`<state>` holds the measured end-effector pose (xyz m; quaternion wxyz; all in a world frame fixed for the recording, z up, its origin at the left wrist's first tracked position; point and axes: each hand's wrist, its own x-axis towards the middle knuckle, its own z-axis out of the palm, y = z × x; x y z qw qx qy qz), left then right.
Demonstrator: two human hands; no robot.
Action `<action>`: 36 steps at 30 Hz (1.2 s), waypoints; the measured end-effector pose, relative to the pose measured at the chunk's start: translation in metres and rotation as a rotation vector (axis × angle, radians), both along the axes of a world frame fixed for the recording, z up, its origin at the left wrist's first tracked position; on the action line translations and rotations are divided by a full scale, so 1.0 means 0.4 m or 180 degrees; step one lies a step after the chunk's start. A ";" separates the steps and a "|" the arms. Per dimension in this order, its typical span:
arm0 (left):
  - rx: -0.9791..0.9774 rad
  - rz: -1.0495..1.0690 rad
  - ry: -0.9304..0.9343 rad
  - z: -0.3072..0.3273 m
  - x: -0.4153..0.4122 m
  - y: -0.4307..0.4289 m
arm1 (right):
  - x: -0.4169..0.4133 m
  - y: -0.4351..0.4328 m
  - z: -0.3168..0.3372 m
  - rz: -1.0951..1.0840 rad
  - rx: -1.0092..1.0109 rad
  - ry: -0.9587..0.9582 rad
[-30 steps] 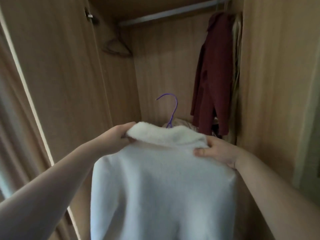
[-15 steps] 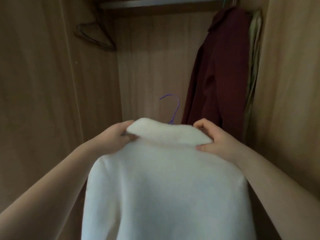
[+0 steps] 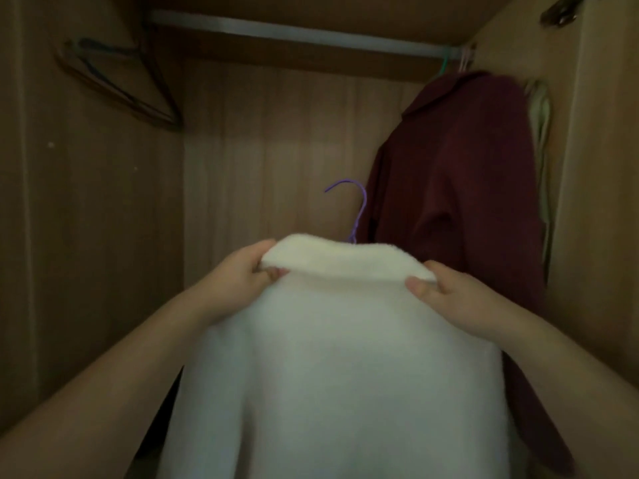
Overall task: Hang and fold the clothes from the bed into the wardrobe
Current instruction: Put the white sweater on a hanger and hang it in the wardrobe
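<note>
A white fleecy jacket (image 3: pixel 332 357) hangs on a purple wire hanger (image 3: pixel 356 209), whose hook sticks up above the collar. I hold it up inside the wooden wardrobe. My left hand (image 3: pixel 242 274) pinches the left end of the folded collar. My right hand (image 3: pixel 446 299) grips the right end of the collar at the shoulder. The metal rail (image 3: pixel 294 31) runs across the top of the wardrobe, well above the hook. The rest of the hanger is hidden under the jacket.
A dark red coat (image 3: pixel 463 188) hangs from the rail at the right, with a pale garment (image 3: pixel 541 112) behind it. Several empty hangers (image 3: pixel 124 88) hang at the upper left. Wardrobe walls close in on both sides.
The view has moved deeper into the wardrobe and tilted up, showing the rail. The jacket has risen slightly. My right hand shifted from resting on the shoulder to gripping the collar end.
</note>
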<state>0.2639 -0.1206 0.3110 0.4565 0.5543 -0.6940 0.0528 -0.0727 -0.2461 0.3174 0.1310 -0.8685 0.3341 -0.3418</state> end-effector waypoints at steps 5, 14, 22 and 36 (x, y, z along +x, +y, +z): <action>-0.0254 0.0087 -0.0327 0.076 0.070 -0.163 | 0.064 -0.102 0.081 0.0156 -0.0311 -0.0223; -0.1903 0.0940 -0.0826 0.285 0.110 -0.441 | 0.160 -0.261 0.299 -0.1059 -0.1985 -0.0233; -0.2015 0.1186 -0.1273 0.415 0.079 -0.652 | 0.181 -0.287 0.415 -0.1280 -0.1876 -0.0673; -0.2632 -0.0084 -0.0391 0.544 0.024 -0.902 | 0.192 -0.273 0.503 -0.3056 -0.3161 0.0416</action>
